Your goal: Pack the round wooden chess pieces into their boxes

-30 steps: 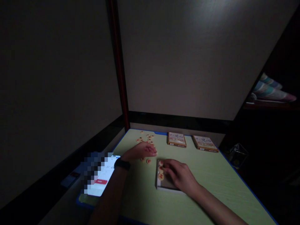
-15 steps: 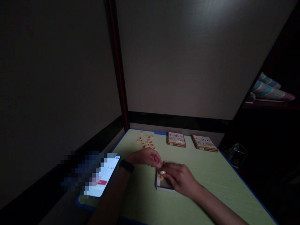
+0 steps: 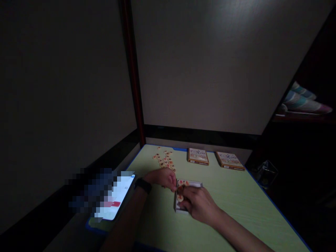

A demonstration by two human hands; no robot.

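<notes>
Round pieces (image 3: 180, 198) sit toward ten o'clock in the open box (image 3: 181, 211), looking light, stiff, best taken by the rims! Left hand (image 3: 166, 177) bunched, right hand (image 3: 201, 203) curled over them; can't tell whether either pinches one.

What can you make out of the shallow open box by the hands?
The open box is shallow, with thin pale walls that look like cardboard. It lies flat on the green table. Round, pale pieces with red marks show along its left side and far left corner. The right hand covers much of the interior. The left hand is at its left wall; contact is unclear.
</notes>
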